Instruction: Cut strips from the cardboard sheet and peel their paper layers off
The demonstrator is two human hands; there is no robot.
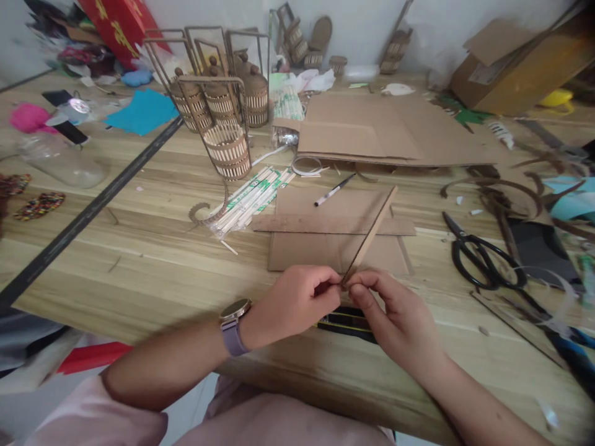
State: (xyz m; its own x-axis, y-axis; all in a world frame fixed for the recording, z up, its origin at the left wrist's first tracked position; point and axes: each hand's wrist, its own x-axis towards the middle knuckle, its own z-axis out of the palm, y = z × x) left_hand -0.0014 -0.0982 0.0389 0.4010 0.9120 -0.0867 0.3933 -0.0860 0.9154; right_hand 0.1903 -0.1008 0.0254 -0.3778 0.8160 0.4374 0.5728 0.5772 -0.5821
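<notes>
Fingers of the left hand (304, 297) and right hand (395, 316) pinch the strip's (372, 232) near end; it slants away rightward above cardboard (302, 251) on a wooden table (186, 272), by a pale wall (357, 31).

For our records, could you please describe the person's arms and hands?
The left hand and right hand wear no gloves. A round watch on a mauve band circles the left wrist; the right wrist is bare. The left sleeve is pale pink.
</notes>
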